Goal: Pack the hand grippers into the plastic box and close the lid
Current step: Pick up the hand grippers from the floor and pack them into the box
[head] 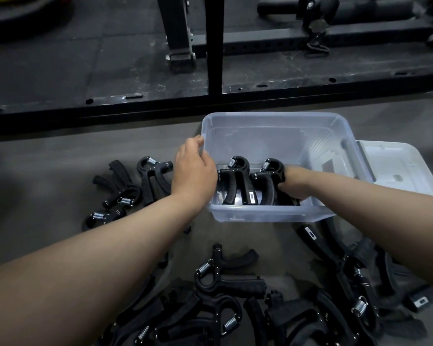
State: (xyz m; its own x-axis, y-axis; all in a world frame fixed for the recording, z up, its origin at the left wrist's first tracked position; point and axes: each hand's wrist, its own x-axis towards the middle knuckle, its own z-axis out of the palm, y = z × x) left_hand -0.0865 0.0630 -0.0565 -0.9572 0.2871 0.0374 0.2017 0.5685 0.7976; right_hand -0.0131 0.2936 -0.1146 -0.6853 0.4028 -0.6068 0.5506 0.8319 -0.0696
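A clear plastic box (265, 121) stands open on the grey floor. Two black hand grippers with steel springs stand inside near its front wall: one (236, 181) on the left, another (270, 182) on the right. My right hand (294, 184) reaches into the box and grips the right-hand gripper's handle. My left hand (194, 168) rests on the box's left rim, fingers curled over the edge. The white lid (400, 168) lies flat to the right of the box.
Several loose black hand grippers lie on the floor: a group to the left (135, 186) and a big pile in front (235, 303) and front right (355, 283). A black steel rack frame (215, 43) stands on dark rubber matting behind the box.
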